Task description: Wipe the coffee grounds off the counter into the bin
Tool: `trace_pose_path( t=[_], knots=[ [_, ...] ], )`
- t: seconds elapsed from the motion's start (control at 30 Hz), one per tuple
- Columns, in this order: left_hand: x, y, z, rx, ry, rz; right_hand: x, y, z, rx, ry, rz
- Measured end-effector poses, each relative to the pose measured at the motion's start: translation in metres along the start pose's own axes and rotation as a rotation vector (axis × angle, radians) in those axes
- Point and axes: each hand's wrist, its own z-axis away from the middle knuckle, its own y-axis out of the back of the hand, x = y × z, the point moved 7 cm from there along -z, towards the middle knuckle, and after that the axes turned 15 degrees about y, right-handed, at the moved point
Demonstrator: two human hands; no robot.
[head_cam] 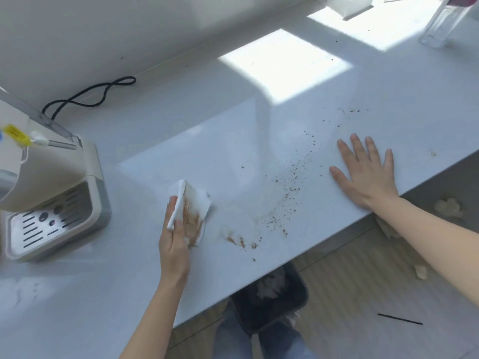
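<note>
Brown coffee grounds (287, 193) lie scattered in a curved trail across the white counter (207, 141), from near its front edge up toward the right. My left hand (173, 244) grips a folded white paper towel (193, 203), stained brown, just left of the trail's lower end. My right hand (365, 172) lies flat on the counter with fingers spread, right of the grounds. A black bin (274, 307) with crumpled paper inside stands on the floor below the counter's front edge.
A cream coffee machine (49, 187) with a metal drip tray stands at the left, its black cord (90, 97) looping behind. A clear bottle (443, 24) stands far right. Crumpled paper bits (448, 207) and a black stick (399, 319) lie on the wooden floor.
</note>
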Motion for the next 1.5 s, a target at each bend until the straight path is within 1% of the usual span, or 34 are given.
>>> trace_pose_path(
  t=[0.07, 0.1, 0.2, 0.27, 0.33, 0.47, 0.57, 0.63, 0.73, 0.8, 0.93, 1.07, 1.13, 1.2, 1.23, 1.27, 1.33, 1.4, 1.43, 1.5],
  knots=[
    [-0.009, -0.009, 0.001, -0.051, 0.005, -0.149, -0.001, -0.001, 0.000, -0.001, -0.001, -0.005],
    [-0.011, -0.017, 0.004, -0.075, -0.019, -0.237, -0.001, -0.001, 0.000, -0.002, -0.002, -0.006],
    [-0.010, -0.048, 0.028, -0.157, -0.168, -0.467, -0.002, -0.001, 0.000, -0.009, -0.003, -0.010],
    [-0.013, -0.067, 0.048, -0.189, -0.233, -0.552, -0.002, -0.001, 0.001, -0.009, 0.000, -0.016],
    [-0.016, -0.082, 0.062, -0.206, -0.230, -0.574, -0.002, -0.001, 0.000, -0.008, 0.000, -0.022],
    [-0.018, -0.105, 0.079, -0.237, -0.218, -0.553, -0.003, 0.000, 0.000, -0.010, -0.001, -0.021],
    [-0.017, -0.115, 0.084, -0.240, -0.162, -0.446, -0.003, 0.000, 0.000, -0.013, -0.001, -0.008],
    [-0.015, -0.117, 0.085, -0.261, -0.068, -0.308, -0.005, 0.000, -0.002, -0.030, -0.019, -0.014],
    [-0.010, -0.116, 0.085, -0.313, 0.119, -0.001, -0.019, 0.001, 0.001, -0.028, -0.087, -0.137],
    [-0.002, -0.107, 0.084, -0.266, 0.153, 0.128, -0.030, -0.001, 0.011, 0.021, -0.117, -0.160],
    [0.009, -0.068, 0.075, -0.036, 0.176, 0.243, -0.032, -0.005, 0.022, 0.050, -0.169, -0.043],
    [0.008, 0.008, 0.055, 0.239, 0.065, 0.304, -0.032, -0.008, 0.021, 0.057, -0.160, -0.018],
    [-0.002, 0.048, 0.044, 0.403, 0.057, 0.307, -0.034, -0.007, 0.021, 0.065, -0.157, -0.017],
    [-0.012, 0.079, 0.036, 0.517, 0.028, 0.288, -0.034, -0.005, 0.020, 0.069, -0.154, -0.017],
    [-0.014, 0.089, 0.032, 0.538, 0.006, 0.258, -0.035, -0.005, 0.020, 0.069, -0.154, -0.017],
    [-0.016, 0.093, 0.028, 0.524, -0.013, 0.204, -0.035, -0.005, 0.020, 0.068, -0.155, -0.019],
    [-0.021, 0.082, 0.020, 0.408, -0.027, 0.024, -0.035, -0.005, 0.021, 0.072, -0.157, -0.020],
    [-0.030, 0.054, 0.017, 0.255, -0.020, -0.201, -0.034, -0.005, 0.021, 0.074, -0.157, -0.022],
    [-0.034, 0.040, 0.019, 0.205, -0.014, -0.277, -0.034, -0.006, 0.021, 0.073, -0.156, -0.022],
    [-0.037, 0.027, 0.023, 0.180, 0.016, -0.278, -0.034, -0.006, 0.020, 0.078, -0.157, -0.019]
  ],
)
